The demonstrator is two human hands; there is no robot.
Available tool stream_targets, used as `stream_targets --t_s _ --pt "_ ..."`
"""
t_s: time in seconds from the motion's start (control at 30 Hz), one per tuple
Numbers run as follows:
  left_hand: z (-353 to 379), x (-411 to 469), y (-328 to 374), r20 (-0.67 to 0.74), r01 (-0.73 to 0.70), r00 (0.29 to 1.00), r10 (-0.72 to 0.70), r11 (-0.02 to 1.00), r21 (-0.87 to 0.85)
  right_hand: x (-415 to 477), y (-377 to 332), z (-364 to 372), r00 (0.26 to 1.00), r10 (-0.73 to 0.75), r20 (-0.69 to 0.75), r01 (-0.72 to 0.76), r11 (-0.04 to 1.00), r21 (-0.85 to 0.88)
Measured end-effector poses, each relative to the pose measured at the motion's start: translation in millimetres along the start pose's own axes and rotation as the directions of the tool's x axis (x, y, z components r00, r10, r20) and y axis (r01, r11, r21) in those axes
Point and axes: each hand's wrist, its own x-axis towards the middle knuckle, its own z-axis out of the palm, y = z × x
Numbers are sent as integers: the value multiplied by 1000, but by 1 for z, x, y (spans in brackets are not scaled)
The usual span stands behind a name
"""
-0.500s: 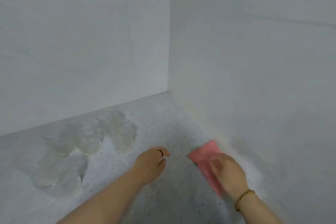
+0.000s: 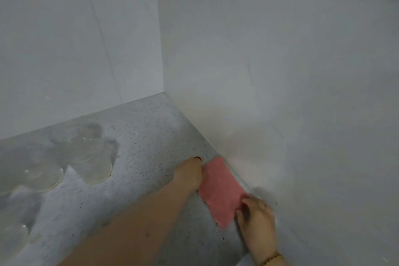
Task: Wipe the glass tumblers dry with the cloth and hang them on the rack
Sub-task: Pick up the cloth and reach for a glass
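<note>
A pink cloth (image 2: 220, 190) lies flat on the speckled grey counter (image 2: 146, 136), close against the right wall. My left hand (image 2: 191, 171) rests at the cloth's left edge, its fingers touching it. My right hand (image 2: 257, 220) lies on the cloth's near right corner, fingertips pressed on the fabric. Several clear glass tumblers (image 2: 95, 157) stand clustered at the left of the counter, blurred and well apart from both hands. No rack is in view.
White walls meet in a corner (image 2: 163, 90) behind the counter. The right wall (image 2: 280, 114) runs just beside the cloth and my right hand. Bare counter lies between the tumblers and my left arm.
My left hand has moved right to the cloth's left edge. My right hand has slid back toward the cloth's near corner, uncovering more of the cloth.
</note>
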Motion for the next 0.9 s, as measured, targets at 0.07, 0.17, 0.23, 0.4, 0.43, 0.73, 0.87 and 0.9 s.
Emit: stream_targets --t_s 0.07,0.17,0.23,0.4,0.43,0.73,0.87,0.9 --pt "5 7 3 -14 15 1000 -14 996 85 2 -3 0 1000 -14 -2 14 1000 -11" --pt "8 10 -1 -32 27 999 -23 991 132 8 -8 -2 998 -49 29 51 996 -68" --pt "6 9 -11 -48 19 999 -14 994 111 14 -8 3 994 -85 69 92 990 -104" --pt "-12 -10 -59 -101 63 993 -56 996 65 31 -31 18 973 -154 172 184 968 -172" --pt "-16 -18 -73 -103 84 992 -75 993 80 34 -42 18 956 -170 240 216 960 -180" --pt "-44 -118 -182 -222 274 936 -273 961 -27 41 -152 43 759 -454 467 542 838 -66" --pt "-36 -163 -208 -283 384 877 -388 921 -72 35 -192 56 594 -584 553 689 724 25" --pt "-33 -173 -212 -294 410 861 -416 908 -85 31 -201 60 574 -608 549 696 715 65"
